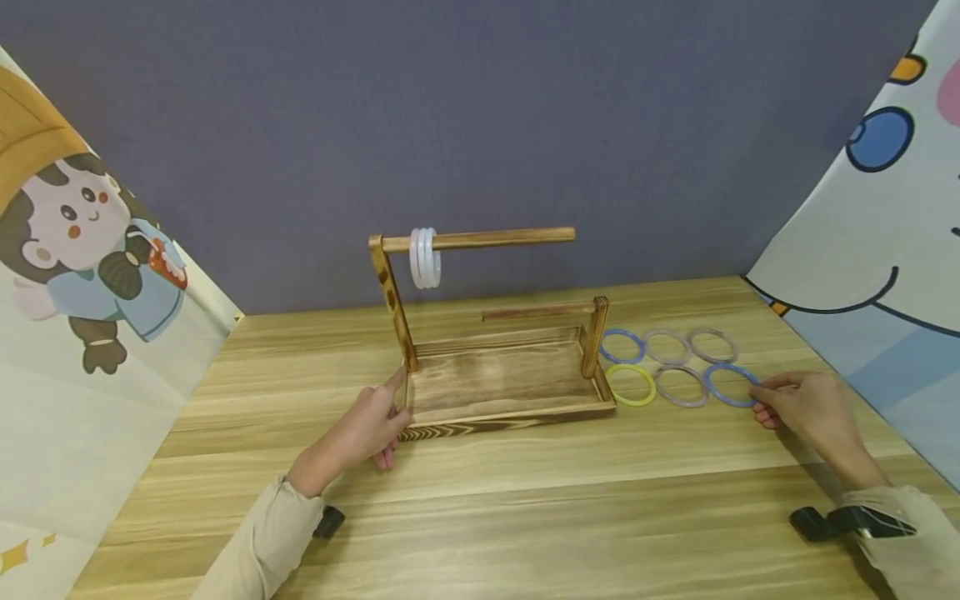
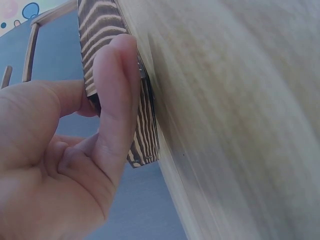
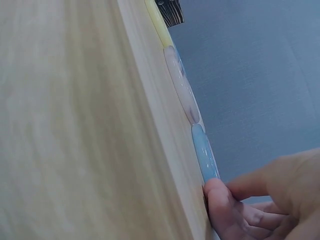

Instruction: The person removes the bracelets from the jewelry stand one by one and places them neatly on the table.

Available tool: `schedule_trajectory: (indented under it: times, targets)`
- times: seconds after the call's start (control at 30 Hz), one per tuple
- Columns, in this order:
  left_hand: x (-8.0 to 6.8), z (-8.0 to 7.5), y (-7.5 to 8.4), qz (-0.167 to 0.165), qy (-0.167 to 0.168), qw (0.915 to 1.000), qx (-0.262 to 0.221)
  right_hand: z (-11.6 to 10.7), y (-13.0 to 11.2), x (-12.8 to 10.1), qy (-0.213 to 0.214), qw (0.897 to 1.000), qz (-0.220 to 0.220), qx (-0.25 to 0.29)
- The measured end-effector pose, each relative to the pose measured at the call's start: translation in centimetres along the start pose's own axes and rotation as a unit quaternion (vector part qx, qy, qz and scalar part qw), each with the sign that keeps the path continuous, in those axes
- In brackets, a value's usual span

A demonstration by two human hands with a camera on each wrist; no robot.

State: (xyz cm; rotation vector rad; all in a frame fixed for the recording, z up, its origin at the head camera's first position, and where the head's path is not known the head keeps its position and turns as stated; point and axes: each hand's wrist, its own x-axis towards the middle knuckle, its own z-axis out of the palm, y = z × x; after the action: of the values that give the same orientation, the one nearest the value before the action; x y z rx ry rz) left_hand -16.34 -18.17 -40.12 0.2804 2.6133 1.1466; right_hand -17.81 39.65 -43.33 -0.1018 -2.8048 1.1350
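Table [image 1: 525, 500]: wood.
Rack [image 1: 498, 379]: left hand [image 1: 371, 429] gripped its near-left corner, thumb and fingers curled round.
White rings [image 1: 424, 257]: hung on the top bar.
Blue ring [image 1: 729, 385]: flat, right of rack; right hand [image 1: 806, 408], fingertips touching its edge, not yet lifting.
Step judged: pickup; next calls for a pinch.

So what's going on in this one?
A person sits at a wooden table with a wooden rack. The left hand grips the rack's front left corner, while the right hand touches a blue bangle lying flat among six bangles beside the rack. Two white bangles hang on the rack's upper bar.
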Motion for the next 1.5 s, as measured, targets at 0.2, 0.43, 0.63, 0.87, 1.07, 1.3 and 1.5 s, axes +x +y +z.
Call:
schedule_trajectory:
  times: [0.2, 0.43, 0.63, 0.87, 1.07, 1.3, 1.5]
  targets:
    - [-0.1, 0.0, 0.0, -0.003, 0.001, 1.0, -0.003, 0.1, 0.1, 0.2, -0.004, 1.0, -0.004, 0.003]
    - [-0.1, 0.0, 0.1, 0.002, -0.002, 1.0, -0.001, -0.1, 0.2, 0.4, -0.004, 1.0, -0.007, 0.001]
    - [0.1, 0.0, 0.1, -0.003, -0.007, 1.0, -0.001, -0.2, 0.2, 0.1, -0.001, 1.0, -0.001, 0.01]
    - [0.1, 0.0, 0.2, 0.004, -0.005, 1.0, 0.004, -0.3, -0.8, -0.1, 0.022, 1.0, -0.008, 0.019]
    - [0.0, 0.0, 0.1, -0.001, -0.003, 1.0, 0.003, 0.3, -4.2, -0.2, 0.031, 0.998, -0.057, 0.022]
    - [0.0, 0.0, -0.1, 0.007, -0.005, 1.0, 0.0, 1.4, -9.1, -0.7, -0.036, 0.996, -0.069, 0.052]
    - [0.0, 0.0, 0.0, 0.008, -0.003, 1.0, 0.0, 2.8, -13.7, -1.1, -0.031, 0.991, -0.123, 0.04]
